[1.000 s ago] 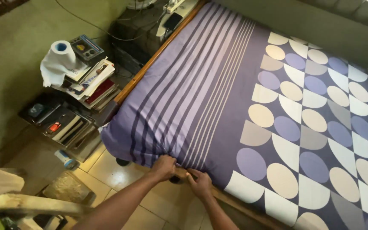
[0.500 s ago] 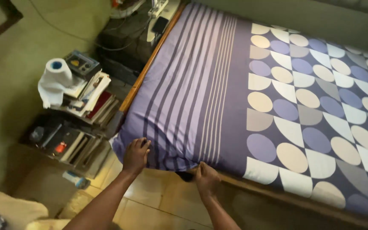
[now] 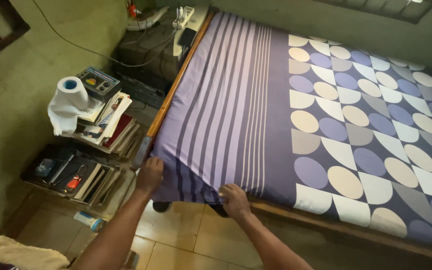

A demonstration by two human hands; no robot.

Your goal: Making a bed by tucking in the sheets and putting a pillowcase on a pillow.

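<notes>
A purple striped bed sheet (image 3: 226, 100) with a pattern of circles and half-circles covers the mattress on a wooden bed frame (image 3: 326, 225). My left hand (image 3: 149, 175) presses against the sheet at the mattress's near left corner, fingers closed on the fabric. My right hand (image 3: 234, 199) grips the sheet's lower edge along the near side, a short way to the right of the corner. Both forearms reach up from the bottom of the view.
Left of the bed stand stacked books and magazines (image 3: 107, 122) with a paper towel roll (image 3: 67, 97) and a small box on top. A lower book stack (image 3: 71, 172) sits nearer. A small bottle (image 3: 88, 220) lies on the tiled floor. A power strip (image 3: 183, 11) rests by the headboard.
My left hand has slid left from beside the right hand to the mattress corner. The sheet's corner now lies smoother and tighter. My right hand has stayed on the near edge.
</notes>
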